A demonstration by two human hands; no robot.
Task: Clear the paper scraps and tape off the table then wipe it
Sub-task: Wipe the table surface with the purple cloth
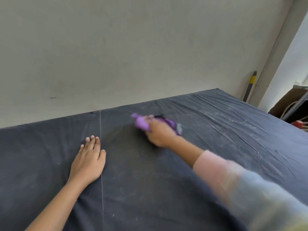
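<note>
A table covered in dark, wrinkled cloth [166, 180] fills the lower half of the view. My right hand [160, 132] grips a bunched purple cloth [141, 123] and presses it on the table near the far edge; hand and cloth are blurred. My left hand [88, 160] lies flat on the table at the left, fingers straight and together. White dusty smears [233, 119] mark the surface to the right of the cloth. No paper scraps or tape show on the table.
A pale wall [133, 47] runs along the table's far edge. A thin white line [101, 164] crosses the table beside my left hand. At the far right stand a pole with a yellow band [252, 80] and dark clutter [296, 107].
</note>
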